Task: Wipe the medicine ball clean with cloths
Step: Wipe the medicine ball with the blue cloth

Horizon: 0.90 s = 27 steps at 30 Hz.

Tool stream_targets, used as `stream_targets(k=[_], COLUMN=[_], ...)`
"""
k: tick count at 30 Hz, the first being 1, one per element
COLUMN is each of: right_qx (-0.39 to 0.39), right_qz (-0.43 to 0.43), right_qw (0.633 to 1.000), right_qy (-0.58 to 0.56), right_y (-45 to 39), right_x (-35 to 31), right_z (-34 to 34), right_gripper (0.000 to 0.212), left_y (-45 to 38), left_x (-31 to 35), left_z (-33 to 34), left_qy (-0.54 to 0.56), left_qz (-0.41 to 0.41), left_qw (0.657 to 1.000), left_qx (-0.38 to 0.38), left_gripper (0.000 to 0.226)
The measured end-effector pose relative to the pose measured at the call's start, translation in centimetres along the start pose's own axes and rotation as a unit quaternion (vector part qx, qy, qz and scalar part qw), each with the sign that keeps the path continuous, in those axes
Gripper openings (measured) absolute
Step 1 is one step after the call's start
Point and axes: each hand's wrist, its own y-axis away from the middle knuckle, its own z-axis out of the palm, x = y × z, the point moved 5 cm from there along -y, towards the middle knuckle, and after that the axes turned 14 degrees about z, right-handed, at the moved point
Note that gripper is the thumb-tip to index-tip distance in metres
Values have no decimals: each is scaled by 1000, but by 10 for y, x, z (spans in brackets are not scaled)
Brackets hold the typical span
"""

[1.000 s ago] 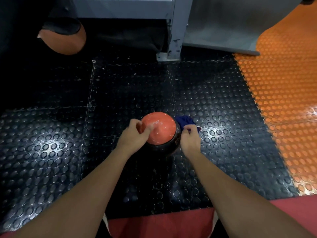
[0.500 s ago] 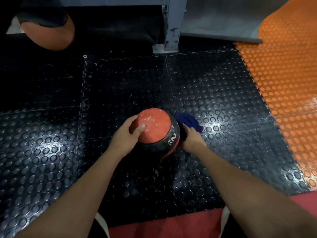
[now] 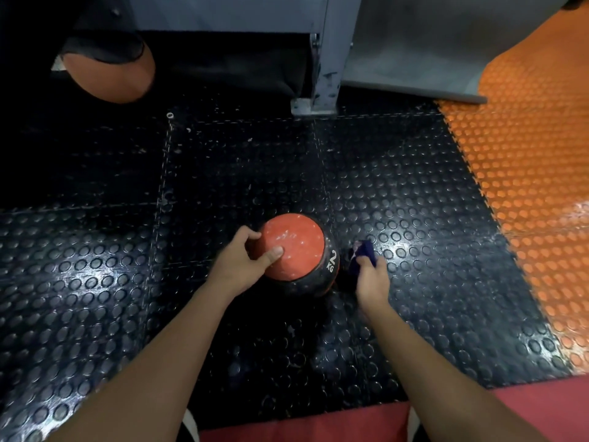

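Two hands, one ball, one cloth are entered.

Ball (image 3: pixel 294 252): red and black, marked "2 KG", set on the black studded mat (image 3: pixel 414 199), near the middle of the view. White smears are seen on the red top face; cleaning is judged unfinished.

Left hand (image 3: pixel 242 261): laid against the ball's left side, fingers curled over the far edge, thumb pressed on the red face. The ball is steadied by it.

Right hand (image 3: pixel 371 275): closed round a bunched blue cloth (image 3: pixel 361 252), held just right of the ball. Whether the cloth touches the ball cannot be told.

Risks, as judged:
- Rolling. A round ball on a glossy mat may be pushed away if wiping force is applied from the right while the left grip is loosened.
- Smearing. With the cloth so tightly bunched, little clean surface is offered; the residue may only be spread.
- Missed areas. The underside is hidden and may be left unwiped unless the ball is turned.
- Grit may be picked up if the cloth is dragged on the mat.
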Motion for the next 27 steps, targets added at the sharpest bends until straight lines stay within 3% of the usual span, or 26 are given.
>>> stream_targets(k=[4, 6, 9, 11, 16, 22, 25, 27], right_qx=[-64, -82, -45, -26, -60, -95, -22, -34], right_qz=[-22, -53, -169, -197, -113, 51, -40, -115], right_qw=[997, 995, 983, 975, 990, 992, 998, 988], right_qy=[-38, -32, 61, 97, 60, 62, 53, 95], right_y=[23, 35, 52, 63, 56, 9, 32, 53], right_x=[-34, -39, -36, -32, -35, -23, -42, -50], right_z=[14, 23, 30, 32, 33, 25, 24, 37], right_gripper=[6, 6, 19, 21, 24, 30, 27, 25], left_y=[2, 1, 1, 0, -2, -2, -8, -8], left_x=[1, -1, -1, -1, 4, 10, 13, 19], left_z=[3, 6, 9, 8, 9, 8, 2, 5], left_qy=[-48, -71, -61, -47, -37, -38, 18, 72], left_qz=[12, 2, -8, -4, -3, 3, -12, -44], left_qw=[998, 995, 996, 996, 997, 995, 994, 991], left_qx=[-43, -65, -71, -70, -74, -94, -110, -106], left_gripper=[79, 79, 77, 78, 75, 72, 74, 79])
